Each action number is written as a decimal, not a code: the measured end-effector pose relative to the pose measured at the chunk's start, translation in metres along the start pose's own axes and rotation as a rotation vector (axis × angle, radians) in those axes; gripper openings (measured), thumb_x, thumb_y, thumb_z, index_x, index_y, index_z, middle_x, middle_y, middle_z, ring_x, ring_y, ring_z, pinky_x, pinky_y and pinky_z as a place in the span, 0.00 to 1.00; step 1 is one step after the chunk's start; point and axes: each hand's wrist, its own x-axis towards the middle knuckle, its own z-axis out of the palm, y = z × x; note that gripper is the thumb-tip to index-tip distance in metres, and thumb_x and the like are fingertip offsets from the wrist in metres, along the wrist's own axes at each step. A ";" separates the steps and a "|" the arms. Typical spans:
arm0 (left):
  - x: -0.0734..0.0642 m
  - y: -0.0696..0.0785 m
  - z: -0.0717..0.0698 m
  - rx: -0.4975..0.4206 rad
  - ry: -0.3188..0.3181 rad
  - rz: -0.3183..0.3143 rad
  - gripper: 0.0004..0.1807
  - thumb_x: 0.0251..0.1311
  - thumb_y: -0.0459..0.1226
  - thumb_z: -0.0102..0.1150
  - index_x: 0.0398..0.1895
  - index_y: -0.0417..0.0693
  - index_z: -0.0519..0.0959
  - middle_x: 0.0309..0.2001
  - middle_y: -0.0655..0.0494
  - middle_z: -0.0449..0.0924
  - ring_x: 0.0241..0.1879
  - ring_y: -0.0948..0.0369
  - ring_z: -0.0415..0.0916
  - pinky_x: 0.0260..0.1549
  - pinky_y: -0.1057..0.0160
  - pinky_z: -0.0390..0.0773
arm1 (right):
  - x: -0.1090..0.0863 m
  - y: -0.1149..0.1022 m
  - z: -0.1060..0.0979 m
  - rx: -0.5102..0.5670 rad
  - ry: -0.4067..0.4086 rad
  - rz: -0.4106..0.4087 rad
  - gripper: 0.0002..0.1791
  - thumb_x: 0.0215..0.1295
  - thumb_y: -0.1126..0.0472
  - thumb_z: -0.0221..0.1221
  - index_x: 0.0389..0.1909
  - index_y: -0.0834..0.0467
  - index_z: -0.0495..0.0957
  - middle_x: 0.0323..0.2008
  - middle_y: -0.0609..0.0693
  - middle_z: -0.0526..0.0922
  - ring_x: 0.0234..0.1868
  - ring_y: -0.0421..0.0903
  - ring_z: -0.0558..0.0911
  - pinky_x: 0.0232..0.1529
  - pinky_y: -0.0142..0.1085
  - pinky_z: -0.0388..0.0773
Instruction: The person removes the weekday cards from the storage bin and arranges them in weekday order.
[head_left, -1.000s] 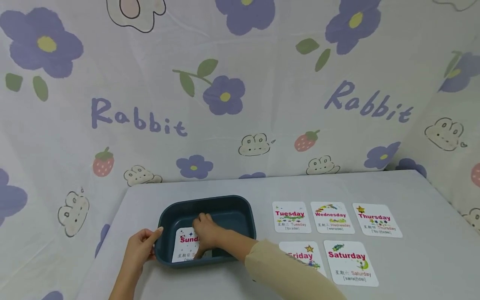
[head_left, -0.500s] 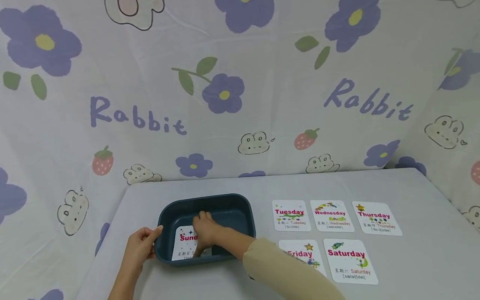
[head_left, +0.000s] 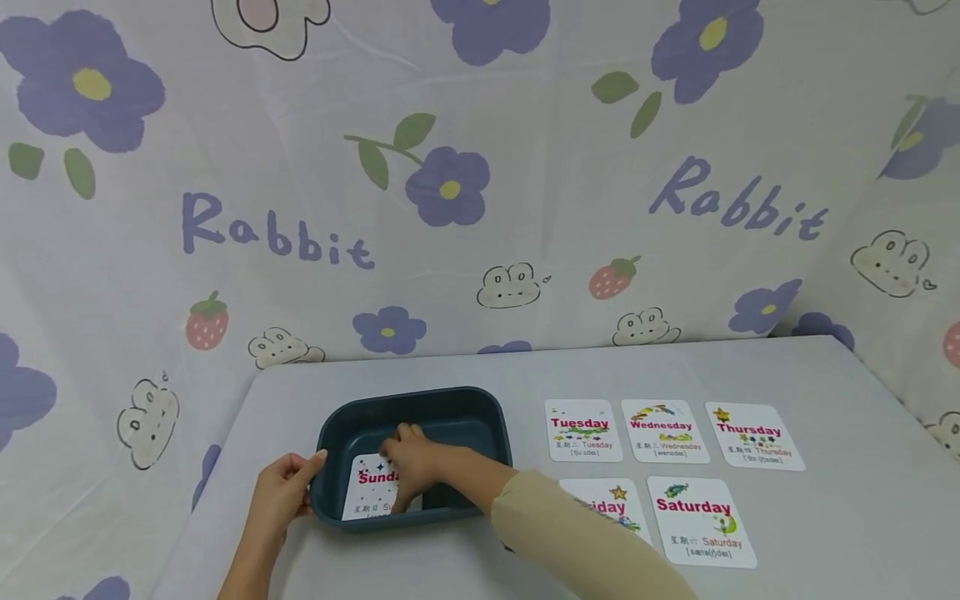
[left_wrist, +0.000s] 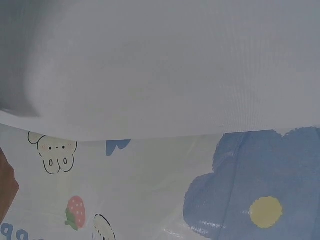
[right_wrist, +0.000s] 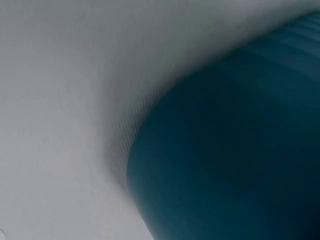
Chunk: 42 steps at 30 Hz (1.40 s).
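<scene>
"Slightly toward nine o'clock, my right hand (head_left: pixel 409 462) is shifting."
"Pinching the Sunday card (head_left: pixel 367 494)?"
"Can't tell; it's lying partly beneath, toward eight o'clock, inside the tray (head_left: pixel 467 429) my left hand (head_left: pixel 281 492) is pinching."

- Right sleeve (head_left: pixel 577 529): beige, plain, smooth cloth, cut loose, broadening away from the wrist, with soft shallow folds.
- Cuff (head_left: pixel 512 500): same beige, ending short of the wrist; a simple edge, slightly rumpled.
- Dark patch (head_left: pixel 508 548): tiny, at the cuff's lower edge; too small to identify.
- Right forearm (head_left: pixel 476 477): bare between cuff and wrist.
- Right grip (head_left: pixel 412 462): a bare hand with slender fingers.
- Left grip (head_left: pixel 282 485): bare too, the thumb slim with a short nail.
- Left forearm (head_left: pixel 251 550): bare and slender, down to the lower border of the head view.
</scene>
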 end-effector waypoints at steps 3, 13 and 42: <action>0.001 0.000 0.000 0.007 0.002 -0.004 0.21 0.60 0.49 0.55 0.30 0.38 0.70 0.18 0.58 0.64 0.16 0.63 0.65 0.16 0.68 0.73 | -0.001 0.000 -0.002 -0.041 -0.026 -0.022 0.44 0.35 0.49 0.75 0.57 0.54 0.68 0.50 0.49 0.65 0.48 0.41 0.63 0.48 0.27 0.67; -0.001 0.001 0.000 0.002 0.002 -0.005 0.21 0.59 0.50 0.56 0.31 0.37 0.70 0.18 0.57 0.64 0.17 0.63 0.65 0.16 0.68 0.73 | 0.003 0.002 0.000 -0.244 -0.026 -0.076 0.43 0.39 0.40 0.70 0.56 0.56 0.71 0.52 0.48 0.65 0.48 0.41 0.65 0.45 0.28 0.72; -0.001 -0.001 -0.001 -0.018 -0.007 0.009 0.20 0.60 0.49 0.56 0.29 0.38 0.70 0.17 0.58 0.63 0.16 0.64 0.64 0.15 0.68 0.73 | 0.007 0.005 -0.002 -0.160 -0.002 0.032 0.53 0.30 0.39 0.74 0.59 0.59 0.65 0.49 0.52 0.62 0.49 0.45 0.61 0.52 0.33 0.67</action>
